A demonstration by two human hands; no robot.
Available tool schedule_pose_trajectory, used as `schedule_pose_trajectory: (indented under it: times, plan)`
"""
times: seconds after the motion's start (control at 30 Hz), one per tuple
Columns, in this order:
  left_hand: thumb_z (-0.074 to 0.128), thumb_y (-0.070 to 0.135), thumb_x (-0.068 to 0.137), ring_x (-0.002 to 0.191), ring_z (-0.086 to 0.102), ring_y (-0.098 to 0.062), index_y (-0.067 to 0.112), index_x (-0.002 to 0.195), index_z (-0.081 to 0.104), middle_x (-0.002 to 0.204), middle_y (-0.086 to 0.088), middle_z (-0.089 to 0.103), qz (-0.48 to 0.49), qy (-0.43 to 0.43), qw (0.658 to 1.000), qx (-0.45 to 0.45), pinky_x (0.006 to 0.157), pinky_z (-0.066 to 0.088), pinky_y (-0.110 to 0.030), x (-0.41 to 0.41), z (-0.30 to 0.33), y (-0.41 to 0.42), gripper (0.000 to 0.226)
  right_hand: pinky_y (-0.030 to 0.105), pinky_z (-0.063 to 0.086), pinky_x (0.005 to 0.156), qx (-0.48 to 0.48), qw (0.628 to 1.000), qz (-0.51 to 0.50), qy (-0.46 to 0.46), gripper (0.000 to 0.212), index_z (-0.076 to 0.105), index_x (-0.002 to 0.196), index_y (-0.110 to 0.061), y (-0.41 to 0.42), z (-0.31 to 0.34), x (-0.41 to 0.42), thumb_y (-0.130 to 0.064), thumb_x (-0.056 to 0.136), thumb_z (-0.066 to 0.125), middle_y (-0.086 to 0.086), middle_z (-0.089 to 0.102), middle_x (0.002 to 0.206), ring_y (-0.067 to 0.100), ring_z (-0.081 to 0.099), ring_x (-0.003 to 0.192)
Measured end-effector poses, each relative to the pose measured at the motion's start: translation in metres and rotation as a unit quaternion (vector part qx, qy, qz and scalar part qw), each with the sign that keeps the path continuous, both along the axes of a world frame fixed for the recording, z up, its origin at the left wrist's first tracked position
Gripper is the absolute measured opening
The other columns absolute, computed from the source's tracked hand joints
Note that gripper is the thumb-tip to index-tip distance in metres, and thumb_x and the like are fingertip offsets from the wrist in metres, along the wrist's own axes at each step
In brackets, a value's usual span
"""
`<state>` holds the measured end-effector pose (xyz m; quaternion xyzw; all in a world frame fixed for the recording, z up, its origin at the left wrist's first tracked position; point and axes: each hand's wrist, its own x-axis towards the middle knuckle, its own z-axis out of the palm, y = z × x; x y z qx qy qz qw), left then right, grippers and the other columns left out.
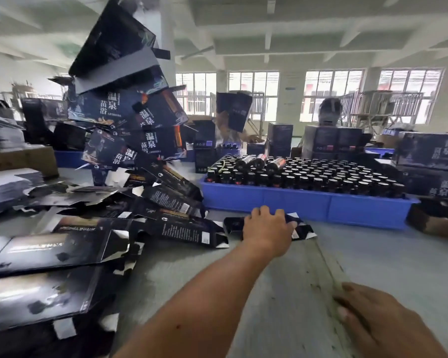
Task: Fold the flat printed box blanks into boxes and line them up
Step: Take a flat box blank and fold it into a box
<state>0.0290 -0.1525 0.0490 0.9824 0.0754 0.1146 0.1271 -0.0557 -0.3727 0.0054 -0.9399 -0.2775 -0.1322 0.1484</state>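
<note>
A flat box blank [299, 229], judged light and bendable, is pressed by the left hand [268, 228]; the right hand [380, 321] rests loosely spread, holding nothing.

We see blue tray [305, 202] of dark bottles [321, 177] centre right, windows [331, 94] upper right, brown carton [18, 158] left.
</note>
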Motion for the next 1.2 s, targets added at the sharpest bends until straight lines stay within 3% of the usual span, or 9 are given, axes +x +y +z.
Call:
schedule_pose_trajectory:
  times: [0.13,0.2,0.33,0.5,0.73,0.83,0.93,1.1,1.2]
  plan:
    - [0.030,0.059,0.103,0.148,0.015,-0.045,0.017,0.155,0.027,0.160,-0.023,0.024,0.043,0.106,0.993,0.039,0.120,0.013,-0.057,0.054,-0.010,0.013,0.068,0.036,0.063,0.060,-0.006,0.999,-0.010,-0.043,0.025,0.074,0.087,-0.049,0.012,0.009,0.009,-0.041,0.066,0.087,-0.018,0.073,0.101,0.009,0.075,0.084]
    - [0.041,0.063,0.098,0.147,0.017,-0.046,0.017,0.153,0.032,0.159,-0.020,0.028,0.066,0.147,0.987,0.024,0.120,0.014,-0.058,0.066,-0.011,0.020,0.072,0.038,0.063,0.063,-0.035,0.998,-0.036,-0.037,0.017,0.071,0.089,-0.053,0.013,0.005,0.015,-0.048,0.090,0.054,-0.023,0.069,0.104,0.010,0.075,0.087]
    - [0.067,0.056,0.087,0.138,0.034,-0.043,0.014,0.138,0.047,0.148,-0.018,0.042,0.053,0.135,0.989,0.010,0.111,0.031,-0.055,0.065,0.005,0.016,0.070,0.045,0.056,0.040,0.054,0.993,0.018,-0.099,0.080,0.079,0.074,-0.030,-0.001,-0.021,0.030,-0.069,0.097,0.013,0.002,0.077,0.082,0.028,0.074,0.061]
    - [0.067,0.051,0.089,0.113,0.054,-0.035,0.019,0.096,0.048,0.125,-0.011,0.052,-0.005,0.076,0.997,0.025,0.089,0.042,-0.045,0.045,0.039,0.000,0.039,0.021,0.055,0.059,0.034,0.998,0.050,-0.018,0.074,0.079,0.081,-0.032,-0.008,-0.055,0.057,-0.076,0.092,0.020,0.002,0.076,0.092,0.030,0.074,0.068]
    - [0.041,0.081,0.087,0.138,0.036,-0.040,0.017,0.130,0.055,0.148,-0.015,0.046,0.009,0.178,0.983,0.046,0.113,0.029,-0.055,0.030,0.019,0.014,0.078,0.009,0.047,0.051,0.002,0.998,0.034,-0.058,0.069,0.074,0.069,-0.034,-0.001,-0.033,0.046,-0.068,0.098,0.021,-0.006,0.073,0.076,0.010,0.070,0.056]
    - [0.038,0.070,0.096,0.136,0.042,-0.039,0.014,0.138,0.052,0.148,-0.015,0.047,0.005,0.181,0.983,0.027,0.113,0.031,-0.055,0.033,0.001,0.005,0.072,0.016,0.054,0.081,0.001,0.993,0.040,-0.109,0.023,0.058,0.097,-0.062,-0.004,0.001,0.026,-0.059,0.096,0.035,-0.034,0.057,0.105,-0.006,0.068,0.097]
    - [0.058,0.066,0.090,0.121,0.052,-0.037,0.016,0.128,0.055,0.134,-0.012,0.057,-0.020,0.150,0.988,0.028,0.102,0.043,-0.053,0.031,-0.003,-0.007,0.063,0.022,0.058,0.055,-0.001,0.999,0.006,-0.042,0.011,0.070,0.080,-0.053,0.007,0.017,0.001,-0.048,0.073,0.064,-0.025,0.070,0.085,0.003,0.073,0.072]
    - [0.084,0.060,0.068,0.116,0.052,-0.035,0.015,0.129,0.044,0.126,-0.010,0.055,-0.029,0.148,0.982,-0.112,0.088,0.048,-0.049,0.015,0.009,-0.027,0.085,0.042,0.056,0.093,0.008,0.999,-0.008,-0.043,0.042,0.074,0.112,-0.037,0.009,0.002,0.013,-0.064,0.089,0.052,-0.013,0.069,0.122,0.018,0.069,0.110]
    - [0.088,0.051,0.070,0.096,0.057,-0.031,0.016,0.098,0.051,0.095,-0.005,0.057,-0.035,0.108,0.988,-0.107,0.072,0.047,-0.037,0.003,0.023,-0.031,0.058,0.057,0.057,0.077,0.040,0.998,-0.037,-0.020,0.035,0.082,0.095,-0.019,0.003,-0.005,0.014,-0.045,0.082,0.062,0.002,0.077,0.107,0.032,0.074,0.092]
